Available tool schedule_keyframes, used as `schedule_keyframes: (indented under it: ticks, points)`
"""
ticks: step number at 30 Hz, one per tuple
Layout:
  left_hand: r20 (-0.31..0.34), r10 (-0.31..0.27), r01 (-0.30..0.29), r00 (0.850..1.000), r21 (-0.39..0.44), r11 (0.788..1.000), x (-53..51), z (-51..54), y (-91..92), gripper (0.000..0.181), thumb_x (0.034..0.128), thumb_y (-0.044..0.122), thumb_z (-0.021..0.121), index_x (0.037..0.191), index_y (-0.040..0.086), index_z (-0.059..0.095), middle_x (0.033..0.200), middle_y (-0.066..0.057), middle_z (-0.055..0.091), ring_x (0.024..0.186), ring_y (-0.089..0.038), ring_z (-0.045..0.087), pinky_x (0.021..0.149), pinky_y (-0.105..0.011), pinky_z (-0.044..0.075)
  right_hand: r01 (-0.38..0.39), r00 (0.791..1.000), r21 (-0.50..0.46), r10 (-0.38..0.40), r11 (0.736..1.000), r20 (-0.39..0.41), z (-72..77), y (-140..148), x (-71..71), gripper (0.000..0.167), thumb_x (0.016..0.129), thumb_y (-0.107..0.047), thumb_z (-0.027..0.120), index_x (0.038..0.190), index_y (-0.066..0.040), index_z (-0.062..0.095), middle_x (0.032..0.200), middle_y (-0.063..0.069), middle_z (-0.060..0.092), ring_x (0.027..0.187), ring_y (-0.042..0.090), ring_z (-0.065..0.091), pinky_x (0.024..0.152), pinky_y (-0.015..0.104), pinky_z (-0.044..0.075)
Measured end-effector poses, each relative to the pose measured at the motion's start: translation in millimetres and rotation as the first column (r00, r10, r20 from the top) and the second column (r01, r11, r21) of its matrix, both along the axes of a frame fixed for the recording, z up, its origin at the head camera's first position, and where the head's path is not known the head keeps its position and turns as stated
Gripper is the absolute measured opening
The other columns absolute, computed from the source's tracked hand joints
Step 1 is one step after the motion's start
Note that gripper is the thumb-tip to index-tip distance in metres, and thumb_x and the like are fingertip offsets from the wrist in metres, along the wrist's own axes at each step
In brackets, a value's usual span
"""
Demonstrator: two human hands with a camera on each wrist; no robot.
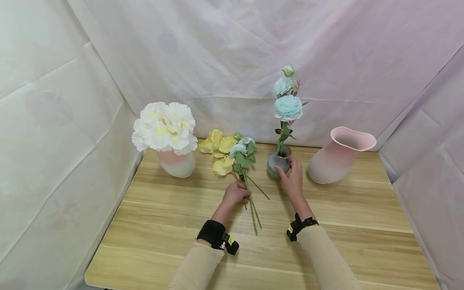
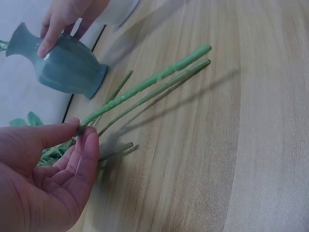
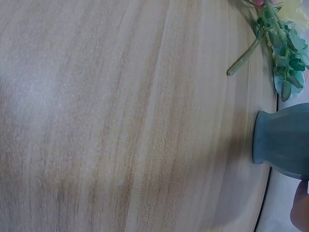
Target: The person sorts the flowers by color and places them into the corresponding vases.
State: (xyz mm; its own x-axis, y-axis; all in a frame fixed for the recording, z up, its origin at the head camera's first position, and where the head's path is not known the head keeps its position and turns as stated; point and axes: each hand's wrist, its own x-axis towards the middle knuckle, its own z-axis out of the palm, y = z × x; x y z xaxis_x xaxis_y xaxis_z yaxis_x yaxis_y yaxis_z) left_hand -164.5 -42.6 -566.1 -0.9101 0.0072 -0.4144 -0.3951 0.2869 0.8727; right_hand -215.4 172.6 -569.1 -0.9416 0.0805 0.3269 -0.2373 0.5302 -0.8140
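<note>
My left hand (image 1: 233, 194) pinches a green flower stem (image 2: 145, 85) between thumb and fingers, low over the table. A thinner stem runs beside it. The stems lead up to pale blue artificial flowers (image 1: 238, 149) with green leaves, lying against yellow flowers (image 1: 223, 166). To the right, my right hand (image 1: 293, 181) holds a small blue-grey vase (image 1: 274, 164), thumb on its front and fingers at its right side. The vase stands upright on the table with a tall stem of pale blue flowers (image 1: 288, 108) in it. In the right wrist view only a fingertip (image 3: 300, 212) shows beside the vase.
A pink-and-white vase (image 1: 177, 165) filled with large white flowers (image 1: 164, 127) stands at the back left. Another pink-and-white vase (image 1: 331, 161), wide-mouthed, stands right of my right hand. Pale cloth (image 1: 224, 48) hangs behind the wooden table (image 1: 152, 241).
</note>
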Motion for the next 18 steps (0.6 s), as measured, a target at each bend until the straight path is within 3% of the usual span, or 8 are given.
schedule_keyframes:
  ticks: [5,12,18]
  points:
    - [-0.004,0.016,-0.015,1.000,0.042,0.999,0.8,2.8,-6.1,0.027,0.0917,0.005,0.069,0.114,-0.006,0.059,0.108,-0.023,0.071,0.071,-0.012,0.066,0.064,-0.023,0.058,0.001,1.000,-0.003,-0.001,1.000,-0.002,-0.5,-0.2,-0.5,0.051,0.095,-0.022,0.069,0.132,0.004,0.046,0.129,0.024,0.044,0.119,0.037,0.045,0.103,0.049,0.042]
    - [0.018,0.039,-0.041,0.999,0.106,0.993,1.0,6.5,-11.1,0.027,0.0926,0.003,0.068,0.116,-0.006,0.057,0.108,-0.022,0.070,0.068,-0.011,0.062,0.062,-0.020,0.058,0.001,1.000,-0.009,-0.002,1.000,-0.015,-1.6,-0.5,-0.6,0.052,0.094,-0.021,0.070,0.132,0.005,0.046,0.128,0.025,0.044,0.118,0.038,0.045,0.103,0.049,0.041]
    - [-0.007,0.052,-0.050,0.999,0.145,0.988,2.3,11.7,-11.9,0.027,0.0916,-0.001,0.067,0.116,-0.007,0.056,0.105,-0.022,0.070,0.066,-0.010,0.063,0.061,-0.021,0.058,0.002,0.999,-0.005,-0.002,1.000,-0.032,-1.5,-0.4,-0.3,0.052,0.094,-0.021,0.070,0.132,0.005,0.046,0.128,0.025,0.044,0.117,0.038,0.045,0.102,0.049,0.041]
